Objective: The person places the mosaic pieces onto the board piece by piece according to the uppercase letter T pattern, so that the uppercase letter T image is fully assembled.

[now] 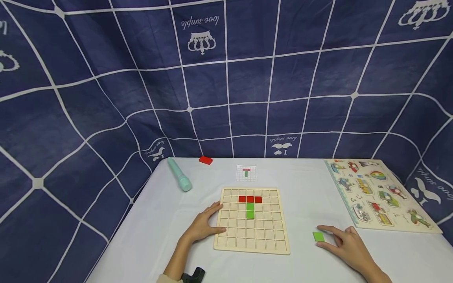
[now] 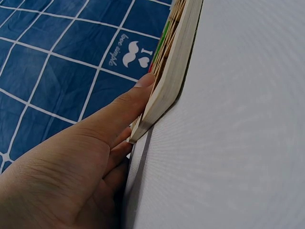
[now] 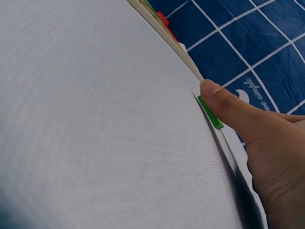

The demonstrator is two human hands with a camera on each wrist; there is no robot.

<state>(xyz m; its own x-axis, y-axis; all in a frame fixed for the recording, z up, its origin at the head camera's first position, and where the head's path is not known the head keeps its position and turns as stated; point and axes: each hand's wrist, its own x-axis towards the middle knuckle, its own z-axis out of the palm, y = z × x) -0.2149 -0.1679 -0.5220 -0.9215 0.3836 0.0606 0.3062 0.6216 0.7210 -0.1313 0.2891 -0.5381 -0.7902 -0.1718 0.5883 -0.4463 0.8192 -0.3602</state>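
Note:
A pale wooden grid board [image 1: 240, 232] lies flat on the white table. On it sit three red tiles [image 1: 250, 199] in a row, with two green tiles [image 1: 250, 214] below the middle one. My left hand [image 1: 201, 227] rests spread against the board's left edge, its thumb over the rim. In the left wrist view that thumb touches the board's edge [image 2: 169, 86]. To the right of the board, my right hand [image 1: 348, 245] has thumb and forefinger spread on either side of a loose green tile [image 1: 318, 236]. Whether they touch it I cannot tell.
Behind the board lies a small printed card [image 1: 246, 173] with a matching T pattern. Farther left are a red piece [image 1: 205, 160] and a mint-green cylindrical object [image 1: 179, 175]. A picture puzzle board [image 1: 385, 196] occupies the right side. Dark blue gridded cloth [image 1: 247, 82] hangs behind.

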